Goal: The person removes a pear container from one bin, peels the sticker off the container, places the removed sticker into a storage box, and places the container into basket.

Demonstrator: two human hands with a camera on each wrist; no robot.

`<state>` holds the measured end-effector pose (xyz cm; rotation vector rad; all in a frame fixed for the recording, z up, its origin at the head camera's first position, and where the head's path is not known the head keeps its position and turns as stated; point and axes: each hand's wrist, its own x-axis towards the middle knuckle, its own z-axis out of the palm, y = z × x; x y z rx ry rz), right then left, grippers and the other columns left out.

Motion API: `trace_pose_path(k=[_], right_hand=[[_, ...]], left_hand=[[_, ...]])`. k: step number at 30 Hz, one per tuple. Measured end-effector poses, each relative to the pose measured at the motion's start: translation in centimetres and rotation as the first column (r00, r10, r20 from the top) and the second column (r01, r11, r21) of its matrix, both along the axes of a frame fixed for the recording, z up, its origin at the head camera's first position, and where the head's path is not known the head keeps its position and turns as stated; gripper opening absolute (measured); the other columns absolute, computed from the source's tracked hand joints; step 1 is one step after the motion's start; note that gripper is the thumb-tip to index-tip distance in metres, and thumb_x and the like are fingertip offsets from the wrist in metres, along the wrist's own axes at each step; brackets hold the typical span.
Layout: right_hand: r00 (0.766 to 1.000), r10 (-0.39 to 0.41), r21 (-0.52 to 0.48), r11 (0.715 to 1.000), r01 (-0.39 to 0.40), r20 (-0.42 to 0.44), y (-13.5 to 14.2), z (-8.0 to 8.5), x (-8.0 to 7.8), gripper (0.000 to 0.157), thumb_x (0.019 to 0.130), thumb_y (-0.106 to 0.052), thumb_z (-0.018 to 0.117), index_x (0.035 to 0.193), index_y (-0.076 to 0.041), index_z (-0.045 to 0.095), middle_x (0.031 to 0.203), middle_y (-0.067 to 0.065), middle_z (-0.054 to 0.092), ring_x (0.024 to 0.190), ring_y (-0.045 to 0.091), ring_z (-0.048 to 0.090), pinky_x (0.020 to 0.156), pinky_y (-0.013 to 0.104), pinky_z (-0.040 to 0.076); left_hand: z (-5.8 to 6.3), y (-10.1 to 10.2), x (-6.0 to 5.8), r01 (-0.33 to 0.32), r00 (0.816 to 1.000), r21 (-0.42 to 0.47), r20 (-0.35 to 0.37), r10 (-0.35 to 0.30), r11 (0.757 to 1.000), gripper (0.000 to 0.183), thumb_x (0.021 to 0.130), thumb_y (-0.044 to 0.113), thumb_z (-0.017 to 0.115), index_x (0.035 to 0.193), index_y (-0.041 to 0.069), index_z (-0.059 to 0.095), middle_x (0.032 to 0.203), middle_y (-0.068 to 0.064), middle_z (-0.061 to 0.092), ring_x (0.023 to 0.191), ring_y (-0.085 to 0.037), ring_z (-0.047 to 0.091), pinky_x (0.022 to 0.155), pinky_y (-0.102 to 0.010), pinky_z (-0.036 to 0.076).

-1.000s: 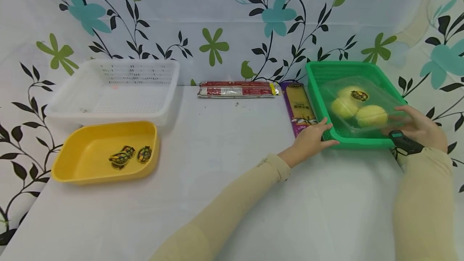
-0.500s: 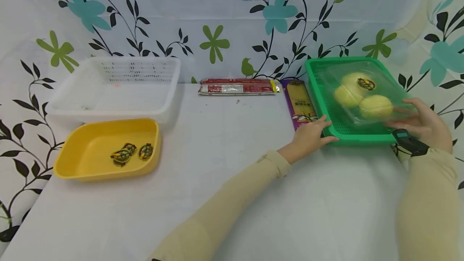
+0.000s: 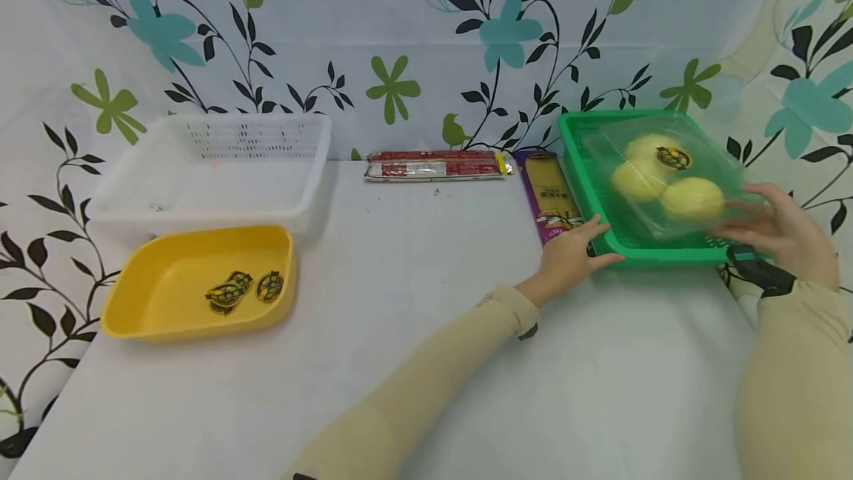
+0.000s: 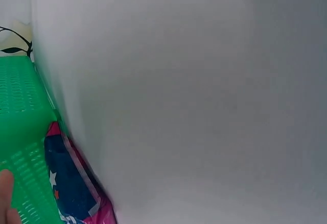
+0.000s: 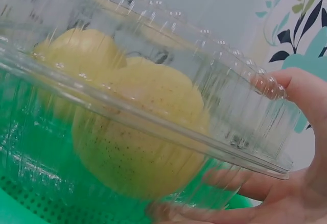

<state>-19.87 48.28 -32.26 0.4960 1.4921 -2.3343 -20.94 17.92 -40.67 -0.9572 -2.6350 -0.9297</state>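
Observation:
My right hand (image 3: 793, 235) grips the right end of a clear plastic clamshell box (image 3: 603, 143) tilted over the green basket (image 3: 666, 258). In the right wrist view, the thumb lies on the lid side and the fingers reach underneath. Inside are three round yellow fruits (image 5: 140, 132), speckled like apples or pears; a dark round sticker (image 3: 673, 158) shows on the box. My left hand (image 3: 569, 252) holds the basket's front left corner, thumb along the front. Beside it lies a purple and gold packet (image 3: 548, 191), partly hidden by that hand.
A red and silver packet (image 3: 436, 167) lies along the back. At the left stand a white basket (image 3: 200, 217) and a yellow tray (image 3: 153, 272) holding several dark stickers (image 3: 229, 291). A floral cloth (image 3: 413, 13) hangs behind the white table (image 3: 400, 265).
My right hand has raised the fruit box a little and shifted it right and back over the basket; it stays about there in the last half second. The left hand keeps its place.

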Motion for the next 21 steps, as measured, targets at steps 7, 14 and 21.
trace_pose_path(k=[7,14,21], right_hand=[[0.998,-0.064,0.056,0.996,0.064,-0.007,-0.9,1.3,0.3,0.079,0.091,-0.029,0.052,0.139,-0.039,-0.009,0.086,0.008,0.056,0.077,0.032,0.062,0.082,0.030,0.043],[0.999,-0.044,0.041,0.998,0.045,-0.020,-2.0,2.2,0.7,0.055,0.092,-0.028,0.049,0.140,-0.032,0.022,0.084,0.010,0.057,0.079,0.032,0.062,0.076,0.028,0.047],[1.000,0.027,-0.345,0.938,-0.021,0.013,-2.8,2.1,-0.2,0.025,0.095,-0.019,0.041,0.101,0.003,0.052,0.096,0.032,0.050,0.090,0.046,0.053,0.093,0.035,0.032]], left_hand=[[-0.7,0.7,0.4,0.043,0.995,0.243,0.080,-0.064,0.969,0.060,0.079,0.035,0.067,0.128,0.006,0.049,0.134,-0.008,0.040,0.054,0.007,0.049,0.049,-0.006,0.034],[-1.3,0.7,0.8,0.078,0.964,0.505,0.180,-0.193,0.859,0.060,0.078,0.022,0.071,0.128,0.002,0.046,0.136,-0.010,0.037,0.079,-0.001,0.061,0.058,-0.008,0.042],[-0.9,-1.5,0.4,0.018,0.925,0.601,0.294,-0.241,0.799,0.057,0.078,0.021,0.071,0.128,0.004,0.048,0.128,-0.006,0.048,0.088,-0.008,0.061,0.062,-0.012,0.045]])
